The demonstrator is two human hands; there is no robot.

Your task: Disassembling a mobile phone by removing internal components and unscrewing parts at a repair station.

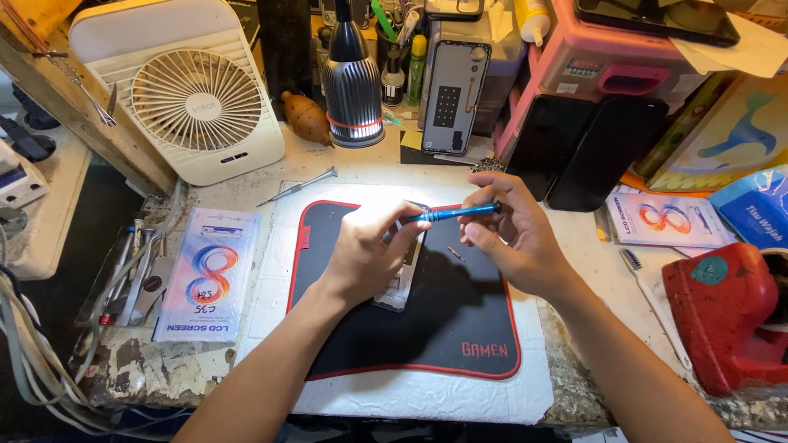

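A blue screwdriver (451, 213) is held level above the middle of a black mat with a red edge (460, 328). Its handle end is pinched between the thumb and fingertips of the right hand (513, 238), and its tip end is gripped by the closed fingers of the left hand (369, 250). Under the left hand an opened phone (400, 283) lies on the mat, mostly hidden by the palm. A small dark bit (455, 254) rests on the mat just beside the right hand.

The mat lies on a white sheet (427, 402) spread over a worn bench. A silver screwdriver (297, 187) lies on the bench beyond the mat's far left corner. To the left, a flat screen package with a coloured swirl (209, 275) lies near a clear tray (135, 271) in which tweezers and thin tools are kept. Behind it stands a white desk fan (201, 98), and beside that a ribbed lamp head (353, 90) and a brown rubber blower (305, 117).

At the back, a cup of pens and small bottles (398, 49) is crowded against a grey device (454, 86). A pink box (616, 66) carries a dark phone (657, 18) on its lid, and two dark phones (583, 148) lean against its front. To the right lie a second screen package (669, 220), a toothbrush (648, 287) and a red tool (722, 316).
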